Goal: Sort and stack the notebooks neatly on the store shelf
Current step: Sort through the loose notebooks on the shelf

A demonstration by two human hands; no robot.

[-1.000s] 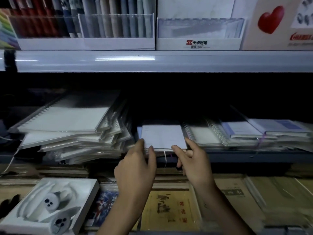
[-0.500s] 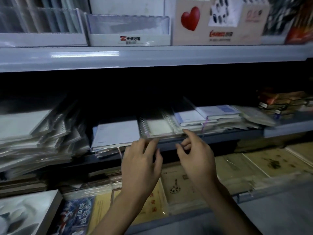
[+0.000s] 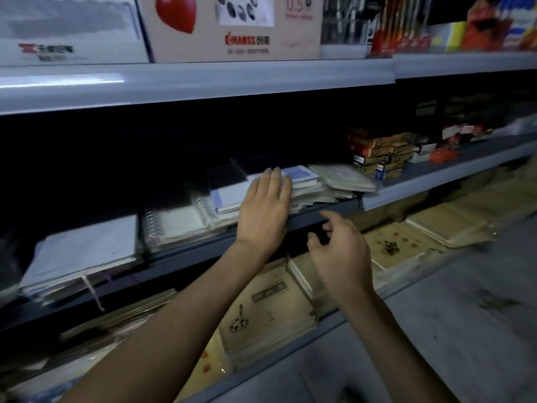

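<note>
1. On the middle shelf point(image 3: 174, 264), the blue-and-white notebook stack point(image 3: 302, 177) lies flat near the right end of the row. It is fanned, with the covers offset and the top ones skewed against the rest.
2. Left hand point(image 3: 266, 207) rests palm down on top of that stack. Fingers are straight and nothing is gripped. Can't tell whether it is pressing or only touching.
3. Right hand point(image 3: 340, 251) hovers just below the shelf lip in front of the same stack. Fingers are loosely curled and it is empty, with no contact that I can see.
4. Step in hand, my read: squaring this stack. The spiral-bound stack point(image 3: 177, 222) and white-cover stack point(image 3: 84, 251) to its left look tidier, so the row is likely partly done.
5. Next move calls for bringing the right hand up to the front or right edge. The left hand pins the top while the edges get pushed flush.
6. The covers look film-wrapped, so probably slippery. Push low on the stack or the top books will skate.
7. The pale stack point(image 3: 343, 177) touches it on the right, so a sideways shove would likely drag that one too. The back of the shelf is dark, so the depth behind can't be judged.
8. Further out, small boxes point(image 3: 380, 152) sit apart to the right. A heart-print display box point(image 3: 232, 27) stands on the upper shelf point(image 3: 203, 80). Brown-cover books point(image 3: 270, 301) lie on the shelf below.
</note>
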